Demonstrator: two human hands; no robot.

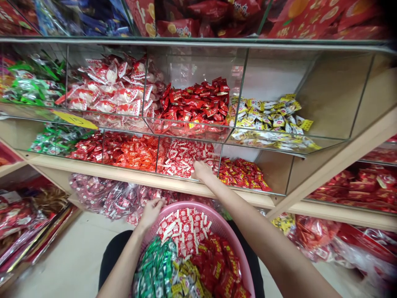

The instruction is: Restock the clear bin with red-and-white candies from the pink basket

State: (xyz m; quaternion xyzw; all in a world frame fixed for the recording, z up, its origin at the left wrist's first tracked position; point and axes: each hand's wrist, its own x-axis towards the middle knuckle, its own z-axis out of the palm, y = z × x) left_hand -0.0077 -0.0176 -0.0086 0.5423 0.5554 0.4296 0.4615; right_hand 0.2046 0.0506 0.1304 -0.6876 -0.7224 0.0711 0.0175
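Note:
My left hand (153,212) is closed on the far left rim of a pink plastic basket (242,244), which sits between my knees. In the basket lie separate heaps of wrapped candies: red-and-white ones (185,231) at the far side, green ones (156,267) at left, dark red ones (218,267) at right and yellow ones (187,279) in front. Stretched out to the lower shelf, my right hand (203,171) is curled at the front of a bin of red-and-white wrapped candies (182,155). Its fingertips are hidden, so whatever they hold does not show.
Clear dividers split the shelves into bins, with red candies (198,101) and yellow-and-white candies (273,114) above. A yellow price tag (74,119) hangs at left. Below the wooden shelf edge (139,179) lie bagged candies (114,196). A slanting wooden post (335,159) stands at right.

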